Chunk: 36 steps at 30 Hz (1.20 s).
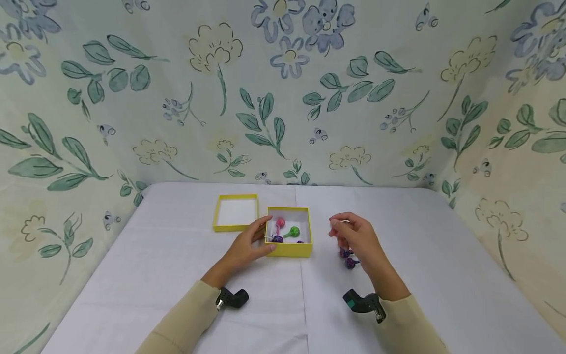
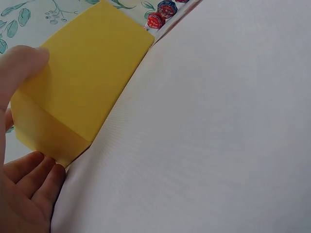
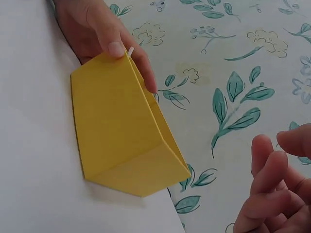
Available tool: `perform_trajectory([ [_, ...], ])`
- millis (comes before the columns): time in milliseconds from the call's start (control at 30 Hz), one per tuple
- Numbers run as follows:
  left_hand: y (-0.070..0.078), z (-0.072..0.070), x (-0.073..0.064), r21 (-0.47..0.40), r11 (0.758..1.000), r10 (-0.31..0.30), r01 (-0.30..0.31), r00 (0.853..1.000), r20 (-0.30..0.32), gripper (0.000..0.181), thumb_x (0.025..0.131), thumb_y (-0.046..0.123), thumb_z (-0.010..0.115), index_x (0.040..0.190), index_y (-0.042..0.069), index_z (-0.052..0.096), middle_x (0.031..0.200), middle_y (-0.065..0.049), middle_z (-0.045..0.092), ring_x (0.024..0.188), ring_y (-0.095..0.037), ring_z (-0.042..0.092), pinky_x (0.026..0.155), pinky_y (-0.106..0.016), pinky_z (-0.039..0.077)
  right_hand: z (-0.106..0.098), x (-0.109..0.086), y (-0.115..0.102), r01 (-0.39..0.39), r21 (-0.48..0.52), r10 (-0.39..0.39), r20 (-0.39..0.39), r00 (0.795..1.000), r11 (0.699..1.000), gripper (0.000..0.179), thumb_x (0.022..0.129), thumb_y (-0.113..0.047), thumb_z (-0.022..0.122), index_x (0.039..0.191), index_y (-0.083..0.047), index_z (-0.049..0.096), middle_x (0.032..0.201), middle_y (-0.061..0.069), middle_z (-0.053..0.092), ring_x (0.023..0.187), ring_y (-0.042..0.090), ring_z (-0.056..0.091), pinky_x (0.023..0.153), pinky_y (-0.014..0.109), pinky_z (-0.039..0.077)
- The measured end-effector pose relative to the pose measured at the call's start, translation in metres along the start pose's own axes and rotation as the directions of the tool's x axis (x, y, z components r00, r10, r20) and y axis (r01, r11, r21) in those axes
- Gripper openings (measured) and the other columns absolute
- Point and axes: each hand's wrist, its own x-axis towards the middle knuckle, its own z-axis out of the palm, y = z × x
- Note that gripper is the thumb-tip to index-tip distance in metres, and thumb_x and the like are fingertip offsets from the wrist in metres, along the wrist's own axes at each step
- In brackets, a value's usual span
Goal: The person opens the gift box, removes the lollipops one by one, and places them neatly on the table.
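My left hand (image 1: 247,243) grips the left end of a yellow box (image 1: 289,250), thumb on its front wall and fingers along its side. Inside lie a pink lollipop (image 1: 280,222), a green lollipop (image 1: 294,231) and a purple one (image 1: 277,239); another dark one is mostly hidden behind the front wall. A white stick (image 3: 130,51) pokes over the rim by the left thumb. To the right of the box, my right hand (image 1: 353,236) hovers with loosely bent fingers and nothing visible between them. Under it are dark wrapped lollipops (image 1: 350,263), partly covered by the hand.
A yellow-edged box lid (image 1: 215,219) lies inside up, behind and left of the box. White cloth (image 1: 146,255) covers the table. A flowered curtain (image 1: 265,123) stands along the back and both sides.
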Motion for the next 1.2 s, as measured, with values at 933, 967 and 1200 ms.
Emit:
perform_trajectory([
  [933,-0.005,-0.005,0.005,0.016,1.0,0.006,-0.006,1.0,-0.031,0.077,0.083,0.034,0.076,0.148,0.029,0.035,0.15,0.001,0.038,0.134,-0.017,0.042,0.109,-0.033,0.039,0.092,0.032,-0.021,0.162,0.033,-0.166,0.161,0.973,0.986,0.024,0.092,-0.026,0.067,0.107,-0.007,0.067,0.098,0.008,0.067,0.093,0.03,0.062,0.084,0.032,0.056],
  [967,-0.005,-0.004,0.003,0.014,1.0,0.005,-0.004,1.0,-0.028,0.077,0.084,0.034,0.076,0.148,0.027,0.035,0.15,0.001,0.038,0.134,-0.018,0.042,0.109,-0.034,0.039,0.094,0.031,-0.019,0.156,0.029,-0.159,0.169,0.973,0.987,0.024,0.092,-0.025,0.066,0.107,-0.007,0.067,0.099,0.008,0.066,0.093,0.029,0.062,0.084,0.032,0.056],
  [1200,-0.003,0.0,-0.001,-0.008,1.0,0.009,-0.009,1.0,-0.013,0.077,0.085,0.028,0.075,0.149,0.022,0.034,0.151,0.002,0.036,0.135,-0.019,0.04,0.11,-0.035,0.038,0.103,0.028,-0.006,0.214,-0.059,-0.2,0.184,0.962,0.975,0.017,0.091,-0.022,0.068,0.104,-0.011,0.069,0.098,0.002,0.067,0.09,0.023,0.063,0.079,0.028,0.057],
])
